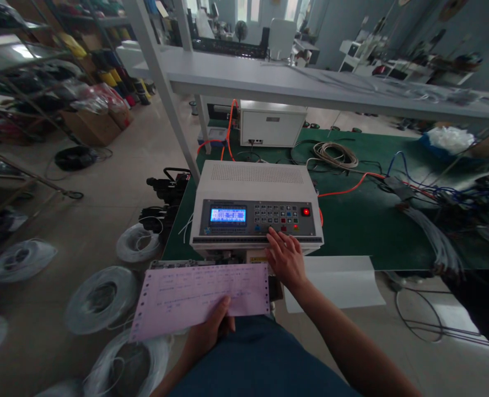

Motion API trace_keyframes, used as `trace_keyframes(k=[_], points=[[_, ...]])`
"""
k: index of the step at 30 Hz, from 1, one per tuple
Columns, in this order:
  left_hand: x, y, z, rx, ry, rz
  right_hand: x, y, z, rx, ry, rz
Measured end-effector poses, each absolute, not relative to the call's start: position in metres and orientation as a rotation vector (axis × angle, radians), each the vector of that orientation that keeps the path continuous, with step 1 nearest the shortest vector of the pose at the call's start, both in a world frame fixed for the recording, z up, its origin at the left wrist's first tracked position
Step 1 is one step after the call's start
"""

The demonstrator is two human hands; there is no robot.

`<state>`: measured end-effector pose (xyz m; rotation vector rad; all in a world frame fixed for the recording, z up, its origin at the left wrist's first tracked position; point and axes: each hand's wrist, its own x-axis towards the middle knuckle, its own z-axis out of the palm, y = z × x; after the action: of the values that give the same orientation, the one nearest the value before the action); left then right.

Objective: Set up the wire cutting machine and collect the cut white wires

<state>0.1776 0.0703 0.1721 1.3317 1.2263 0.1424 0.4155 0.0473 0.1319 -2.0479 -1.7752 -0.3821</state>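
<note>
A pink printed form [198, 298] with punched holes along its side edges is pinched in my left hand [217, 325], the thumb on top near its lower edge. In front of me stands a beige machine [256, 184] with a control panel [252, 218], a lit blue display [227, 215] and a keypad [275, 212]. My right hand [285, 253] rests at the panel's lower edge below the keys, fingers stretched out and nothing held. Whether a fingertip presses a key I cannot tell. A red light [306, 212] glows at the panel's right.
The machine stands on a green-topped table [352, 220] with a white sheet [335, 281] over its front edge. A cable coil [335, 154] and bundled wires [426, 226] lie to the right. Clear tubing coils [101, 298] cover the floor at left. A grey shelf [269, 77] spans behind.
</note>
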Motion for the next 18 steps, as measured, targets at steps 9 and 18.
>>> trace_keyframes(k=[9,18], points=[[0.179,0.072,0.164,1.337,1.214,0.136,0.414,0.053,0.141,-2.067,-1.744,-0.381],[0.176,0.074,0.173,1.340,1.237,0.220,0.436,0.033,0.126,-2.060,-1.693,-0.419]])
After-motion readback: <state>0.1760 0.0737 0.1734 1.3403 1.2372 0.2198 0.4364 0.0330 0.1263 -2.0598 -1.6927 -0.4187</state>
